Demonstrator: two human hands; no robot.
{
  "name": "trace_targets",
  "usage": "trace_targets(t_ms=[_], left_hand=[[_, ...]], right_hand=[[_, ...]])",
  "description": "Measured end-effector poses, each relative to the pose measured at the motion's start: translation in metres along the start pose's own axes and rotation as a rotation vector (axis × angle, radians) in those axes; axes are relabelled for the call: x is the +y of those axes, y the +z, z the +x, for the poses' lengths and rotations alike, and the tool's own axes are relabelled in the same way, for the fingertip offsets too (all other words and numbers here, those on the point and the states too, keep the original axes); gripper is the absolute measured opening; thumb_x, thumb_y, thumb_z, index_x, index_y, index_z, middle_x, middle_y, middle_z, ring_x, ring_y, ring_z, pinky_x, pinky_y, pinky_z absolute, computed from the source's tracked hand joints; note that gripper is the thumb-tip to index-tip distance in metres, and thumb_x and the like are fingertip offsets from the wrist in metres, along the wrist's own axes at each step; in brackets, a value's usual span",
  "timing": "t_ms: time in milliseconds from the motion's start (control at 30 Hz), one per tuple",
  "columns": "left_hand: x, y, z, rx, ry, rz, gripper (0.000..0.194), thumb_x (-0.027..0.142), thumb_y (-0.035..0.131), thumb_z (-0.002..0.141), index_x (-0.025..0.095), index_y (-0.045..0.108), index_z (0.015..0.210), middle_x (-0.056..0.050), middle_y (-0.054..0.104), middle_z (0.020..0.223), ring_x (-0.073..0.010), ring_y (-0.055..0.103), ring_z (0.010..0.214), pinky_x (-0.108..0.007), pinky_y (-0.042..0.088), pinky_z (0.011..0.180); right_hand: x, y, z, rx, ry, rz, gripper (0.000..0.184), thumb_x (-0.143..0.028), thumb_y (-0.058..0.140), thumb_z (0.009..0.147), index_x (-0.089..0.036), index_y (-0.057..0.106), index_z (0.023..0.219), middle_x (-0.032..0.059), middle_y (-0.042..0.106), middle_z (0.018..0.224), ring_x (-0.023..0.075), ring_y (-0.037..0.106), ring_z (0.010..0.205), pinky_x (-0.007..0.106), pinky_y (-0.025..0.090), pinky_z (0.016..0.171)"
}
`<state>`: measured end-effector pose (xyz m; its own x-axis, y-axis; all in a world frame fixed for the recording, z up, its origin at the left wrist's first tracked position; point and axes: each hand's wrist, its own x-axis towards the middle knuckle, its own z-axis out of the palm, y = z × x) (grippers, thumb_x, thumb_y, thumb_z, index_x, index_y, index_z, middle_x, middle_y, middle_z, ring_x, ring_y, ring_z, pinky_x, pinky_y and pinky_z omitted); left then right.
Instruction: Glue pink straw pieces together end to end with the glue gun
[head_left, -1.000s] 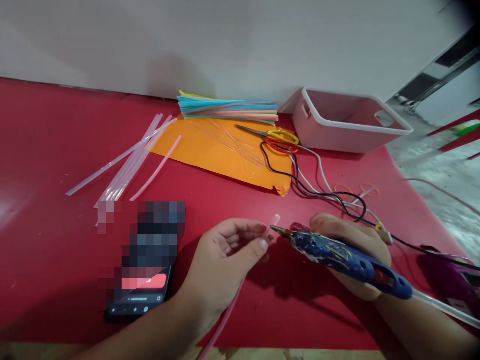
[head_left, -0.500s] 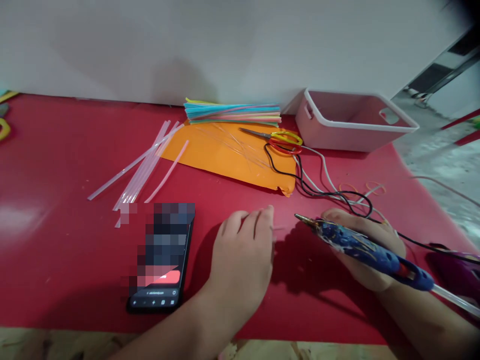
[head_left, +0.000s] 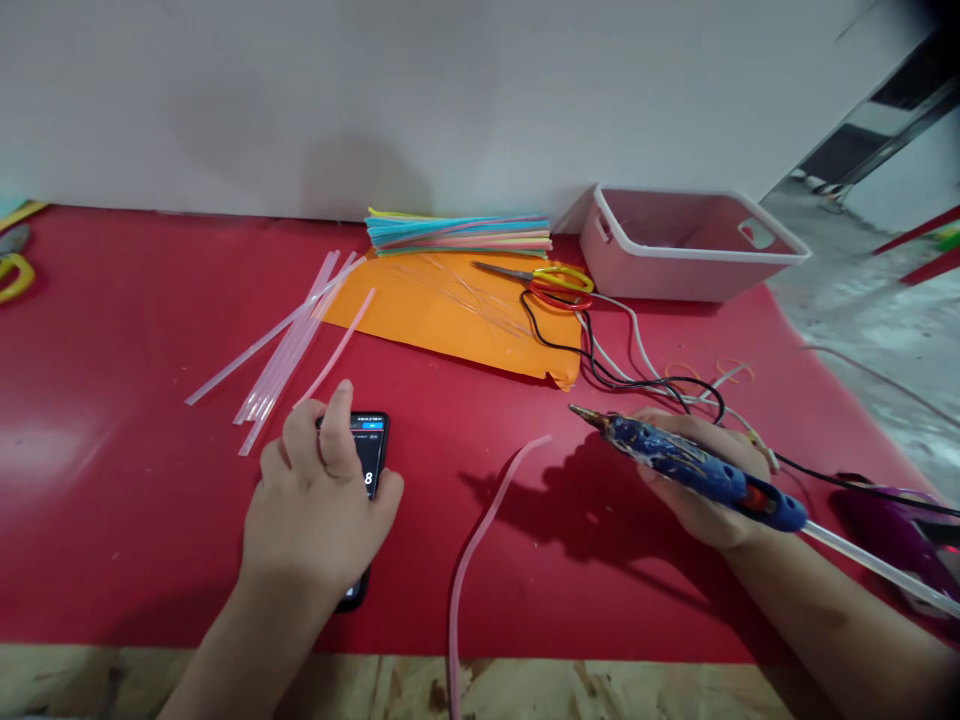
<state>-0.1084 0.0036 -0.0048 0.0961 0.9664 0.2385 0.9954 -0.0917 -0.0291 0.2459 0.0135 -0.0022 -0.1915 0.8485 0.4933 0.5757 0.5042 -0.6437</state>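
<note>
At the far left of the red bench (head_left: 135, 310), a yellow-handled tool (head_left: 16, 278) lies partly outside the view. Next to the right there is a loose pile of pale pink sticks (head_left: 289, 355), with one stick crossing over the others. Just beside it lies a short pink strip (head_left: 341, 350), its upper end upon the orange sheet (head_left: 450, 315).

Nearer to the person, the left hand (head_left: 311, 510) is above the phone (head_left: 373, 450) and covers a big part of it. Its grip is spread, the fingers a little bent and the thumb apart; whether it touches the screen, I cannot tell.

In the middle, the long pink strip (head_left: 471, 545) lies curved on the bench, between the two hands, and its lower part passes over the front edge. Behind, a bundle of coloured strips (head_left: 457, 235) lies along the wall, and scissors (head_left: 532, 275) rest on the orange sheet.

More to the right, the right hand (head_left: 697, 480) has its grip closed around the blue glue gun (head_left: 686, 465). The metal tip points to the left, and a clear stick (head_left: 870, 565) comes out from the rear. Behind it are tangled cables (head_left: 637, 380) and a pink basket (head_left: 690, 270). At the right edge is a purple object (head_left: 874, 525).
</note>
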Motion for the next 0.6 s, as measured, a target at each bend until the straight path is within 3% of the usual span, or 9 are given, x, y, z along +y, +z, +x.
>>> trace_targets(t_ms=[233, 333, 433, 600], left_hand=[[0.003, -0.012, 0.009, -0.117, 0.015, 0.038, 0.070, 0.035, 0.050, 0.093, 0.015, 0.031, 0.157, -0.027, 0.047, 0.136, -0.0410, 0.056, 0.107, -0.055, 0.053, 0.082], [0.002, -0.017, 0.013, -0.167, -0.008, 0.019, 0.071, 0.040, 0.050, 0.092, 0.013, 0.037, 0.157, -0.027, 0.048, 0.137, -0.0424, 0.055, 0.111, -0.052, 0.054, 0.079], [0.000, -0.018, 0.017, -0.186, 0.004, 0.043, 0.065, 0.040, 0.050, 0.092, 0.020, 0.048, 0.154, -0.022, 0.046, 0.149, -0.0413, 0.053, 0.113, -0.049, 0.055, 0.077], [0.007, -0.016, -0.004, -0.179, 0.041, 0.103, 0.054, 0.037, 0.048, 0.094, 0.027, 0.061, 0.145, -0.010, 0.060, 0.145, -0.0350, 0.053, 0.098, -0.045, 0.054, 0.074]], right_hand=[[0.006, 0.000, -0.004, -0.040, 0.009, 0.059, 0.016, -0.019, 0.068, 0.079, -0.031, 0.071, 0.090, 0.0001, 0.075, 0.073, 0.0181, 0.065, 0.053, 0.030, 0.049, 0.052], [0.009, 0.000, -0.006, -0.069, 0.019, 0.049, 0.014, -0.020, 0.068, 0.081, -0.031, 0.071, 0.090, -0.0004, 0.075, 0.073, 0.0170, 0.064, 0.054, 0.029, 0.049, 0.052], [0.009, -0.002, -0.006, -0.104, 0.031, 0.020, 0.015, -0.020, 0.068, 0.080, -0.029, 0.071, 0.091, 0.0007, 0.075, 0.074, 0.0177, 0.066, 0.056, 0.029, 0.050, 0.053], [0.008, -0.002, -0.006, -0.125, 0.047, 0.029, 0.011, -0.022, 0.068, 0.080, -0.028, 0.072, 0.089, 0.0017, 0.075, 0.074, 0.0190, 0.067, 0.058, 0.030, 0.051, 0.054]])
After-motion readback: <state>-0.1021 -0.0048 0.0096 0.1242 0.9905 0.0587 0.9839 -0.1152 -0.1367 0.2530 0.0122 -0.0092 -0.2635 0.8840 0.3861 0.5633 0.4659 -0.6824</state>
